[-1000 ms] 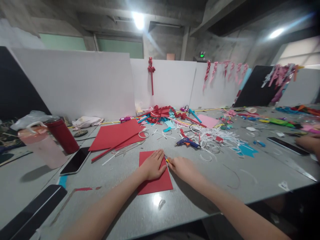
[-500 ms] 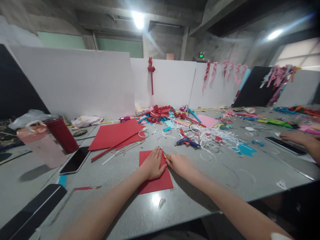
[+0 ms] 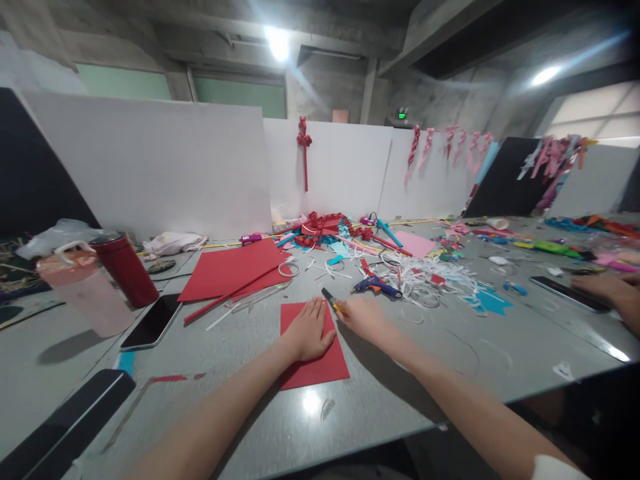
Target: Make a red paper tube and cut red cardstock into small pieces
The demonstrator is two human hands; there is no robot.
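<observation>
My left hand [image 3: 309, 335] lies flat, fingers stretched out, on a small red sheet of paper [image 3: 320, 373] and presses it to the table. Just to its right, my right hand [image 3: 361, 319] is closed around a utility knife [image 3: 329, 299] with a dark blade and a yellow-orange handle. The blade points up and left, near the sheet's top right corner. It looks raised a little off the paper; my fingers hide most of the handle.
A larger red sheet [image 3: 235, 267] with a thin red stick lies behind left. A blue glue gun [image 3: 376, 287] and white paper scraps [image 3: 435, 267] lie ahead right. Phone [image 3: 153, 323], red flask [image 3: 127, 270] and pink bottle [image 3: 85, 290] stand left. Another person's hand [image 3: 600, 287] rests right.
My right hand has lifted slightly away from the red sheet's edge, and the knife's blade now shows more plainly. My left hand stays pressed on the sheet.
</observation>
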